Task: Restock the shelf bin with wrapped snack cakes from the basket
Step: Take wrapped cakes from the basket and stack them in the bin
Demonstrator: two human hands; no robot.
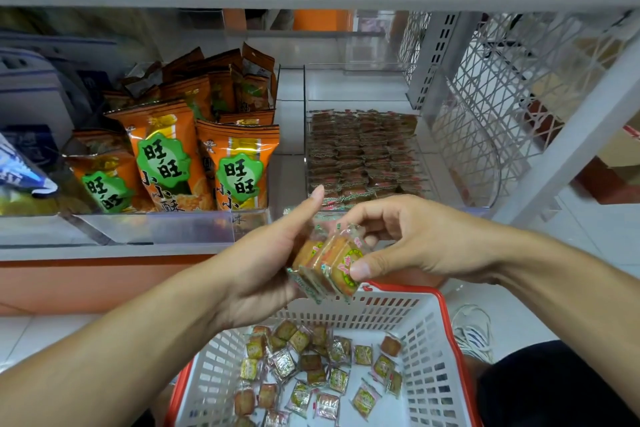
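I see both hands meeting above the far rim of the basket (429, 319), just in front of the shelf edge; the left hand (263, 267) cups a small stack of wrapped snack cakes (329, 262) from below and behind, its fingers hidden under the stack and its thumb straight and pointing up toward the shelf; the right hand (408, 239) comes in from the right with fingers curled, thumb pressed on the front wrapper and the other fingers bent over the top of the same stack, so both hands have hold of it; how many cakes are in the stack I cannot tell exactly, though several wrapper edges show. The basket is white with a red rim and sits low, nearest me; loose cakes (311, 367) lie scattered over its floor, most toward its left and middle. On the shelf, the clear bin (460, 163) at the right end holds rows of cakes (360, 152) standing on edge, packed from its front wall back to about its middle; the back part shows bare bottom. Just left of it, another clear bin holds orange snack bags (162, 156) standing upright. A white perforated panel (502, 97) closes the shelf's right end; a shoe (474, 333) shows on the floor beside the basket's right rim.
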